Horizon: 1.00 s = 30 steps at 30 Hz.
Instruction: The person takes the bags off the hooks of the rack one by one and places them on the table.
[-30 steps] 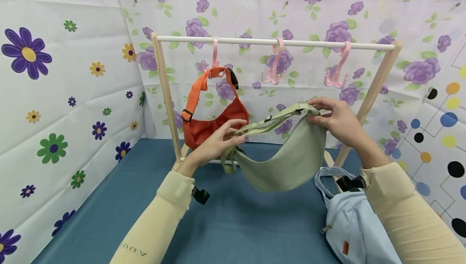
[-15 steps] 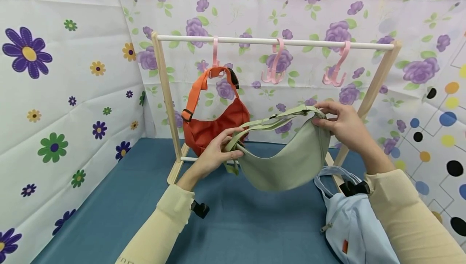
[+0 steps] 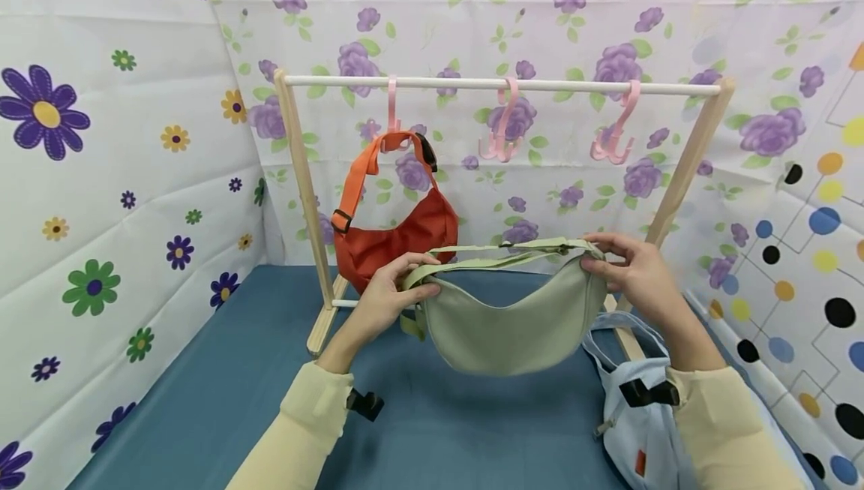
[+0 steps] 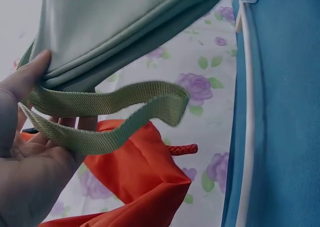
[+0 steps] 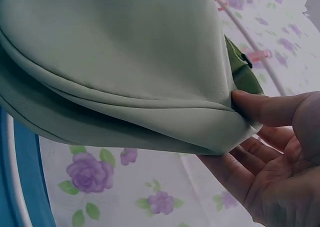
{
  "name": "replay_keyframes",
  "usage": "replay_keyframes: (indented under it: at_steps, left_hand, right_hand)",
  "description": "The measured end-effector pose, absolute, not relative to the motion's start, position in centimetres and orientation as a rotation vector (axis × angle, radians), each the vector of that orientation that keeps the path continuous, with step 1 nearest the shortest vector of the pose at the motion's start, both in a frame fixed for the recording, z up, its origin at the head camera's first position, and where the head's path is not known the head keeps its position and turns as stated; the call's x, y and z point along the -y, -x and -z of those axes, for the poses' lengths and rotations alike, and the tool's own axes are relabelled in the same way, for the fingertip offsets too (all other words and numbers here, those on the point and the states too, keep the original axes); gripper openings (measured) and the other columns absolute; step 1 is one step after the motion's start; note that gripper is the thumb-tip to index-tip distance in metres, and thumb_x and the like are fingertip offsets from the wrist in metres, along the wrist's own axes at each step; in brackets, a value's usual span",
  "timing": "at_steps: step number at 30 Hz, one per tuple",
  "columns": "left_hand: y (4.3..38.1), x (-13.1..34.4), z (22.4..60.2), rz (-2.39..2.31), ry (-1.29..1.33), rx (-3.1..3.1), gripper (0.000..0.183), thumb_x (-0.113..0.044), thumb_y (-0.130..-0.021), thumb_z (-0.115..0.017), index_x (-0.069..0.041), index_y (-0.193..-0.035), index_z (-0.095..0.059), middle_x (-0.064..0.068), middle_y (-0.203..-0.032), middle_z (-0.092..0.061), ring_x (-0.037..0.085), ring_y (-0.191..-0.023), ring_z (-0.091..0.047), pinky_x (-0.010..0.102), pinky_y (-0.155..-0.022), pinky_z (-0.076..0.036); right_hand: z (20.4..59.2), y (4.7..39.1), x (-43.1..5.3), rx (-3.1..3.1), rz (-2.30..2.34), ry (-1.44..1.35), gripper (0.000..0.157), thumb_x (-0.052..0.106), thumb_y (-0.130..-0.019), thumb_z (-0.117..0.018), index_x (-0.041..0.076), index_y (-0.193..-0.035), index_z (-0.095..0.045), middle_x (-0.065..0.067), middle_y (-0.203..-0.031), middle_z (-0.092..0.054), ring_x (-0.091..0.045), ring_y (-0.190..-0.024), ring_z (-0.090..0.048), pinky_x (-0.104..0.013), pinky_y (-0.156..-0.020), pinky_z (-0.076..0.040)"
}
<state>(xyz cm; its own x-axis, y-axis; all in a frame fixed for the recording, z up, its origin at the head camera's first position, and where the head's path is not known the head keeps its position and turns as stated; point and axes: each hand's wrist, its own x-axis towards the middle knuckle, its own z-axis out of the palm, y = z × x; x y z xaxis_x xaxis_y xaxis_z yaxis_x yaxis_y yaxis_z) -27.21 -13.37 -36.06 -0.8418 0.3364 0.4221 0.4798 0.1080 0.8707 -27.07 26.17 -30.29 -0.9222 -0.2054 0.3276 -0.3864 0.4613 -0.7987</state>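
A pale green crescent-shaped shoulder bag [image 3: 509, 329] hangs level between both hands, above the blue cloth. My left hand [image 3: 388, 295] pinches its left corner, thumb in front; in the left wrist view a loop of green webbing strap [image 4: 135, 94] dangles beside the fingers. The right corner is pinched by my right hand [image 3: 637, 280], with the thumb on the near face, as the right wrist view shows. The strap runs slack along the bag's top. Behind the left hand, an orange-red shoulder bag [image 3: 398, 246] hangs from a pink hook [image 3: 392, 111].
A white rail [image 3: 459, 83] on a wooden frame [image 3: 304, 182] spans the back. Two more pink hooks, one mid-rail [image 3: 501, 133] and one to the right [image 3: 617, 130], hold nothing. A light blue bag [image 3: 641, 415] lies by the right forearm on the blue cloth [image 3: 472, 430].
Both hands have lowered the green bag a little, and it now hangs more level. The left hand has shifted its hold onto the bag's corner. The view has tilted slightly.
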Motion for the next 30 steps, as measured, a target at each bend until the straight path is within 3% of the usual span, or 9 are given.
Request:
replay_keyframes:
  at_steps: [6,14,19,23,30]
  left_hand:
    - [26.4,13.8,36.5,1.856,0.794,2.266,0.033,-0.01,-0.095,-0.077,-0.015,-0.128,-0.07,0.003,-0.125,-0.069,0.018,-0.103,-0.062,0.03,-0.079,-0.05]
    - [26.3,14.4,37.0,1.971,0.759,2.334,0.04,-0.012,-0.096,-0.076,-0.009,-0.135,-0.067,0.008,-0.118,-0.07,0.022,-0.102,-0.063,0.033,-0.084,-0.052]
    - [26.4,14.6,37.5,1.945,0.737,2.402,0.039,-0.014,-0.097,-0.076,-0.012,-0.135,-0.067,0.012,-0.12,-0.069,0.024,-0.106,-0.061,0.038,-0.088,-0.051]
    - [26.5,14.9,37.9,1.912,0.731,2.47,0.038,-0.019,-0.097,-0.076,-0.015,-0.134,-0.068,0.007,-0.12,-0.068,0.024,-0.108,-0.061,0.04,-0.089,-0.052]
    - [26.9,15.8,38.5,1.917,0.731,2.604,0.038,-0.02,-0.099,-0.074,-0.008,-0.134,-0.066,0.009,-0.107,-0.068,0.027,-0.083,-0.064,0.04,-0.074,-0.057]
  right_hand:
    - [32.4,26.2,-26.3,2.473,-1.623,-0.513,0.048,0.022,-0.102,-0.071,0.002,-0.144,-0.059,-0.001,-0.116,-0.064,-0.011,-0.095,-0.071,-0.041,-0.077,-0.062]
    - [34.5,25.7,-25.9,2.447,-1.781,-0.447,0.053,0.023,-0.102,-0.07,0.0,-0.147,-0.055,-0.012,-0.134,-0.057,-0.01,-0.099,-0.07,-0.045,-0.083,-0.061]
    - [35.3,25.5,-25.8,2.48,-1.763,-0.396,0.054,0.025,-0.102,-0.071,0.0,-0.147,-0.054,-0.019,-0.137,-0.057,-0.007,-0.102,-0.068,-0.055,-0.088,-0.058]
    - [35.7,25.4,-25.7,2.516,-1.751,-0.388,0.055,0.026,-0.103,-0.07,0.0,-0.148,-0.054,-0.025,-0.142,-0.052,-0.007,-0.103,-0.067,-0.057,-0.087,-0.058]
    - [36.8,26.1,-25.6,2.649,-1.742,-0.398,0.054,0.026,-0.102,-0.07,0.0,-0.147,-0.055,-0.025,-0.136,-0.051,-0.027,-0.108,-0.063,-0.052,-0.08,-0.06]
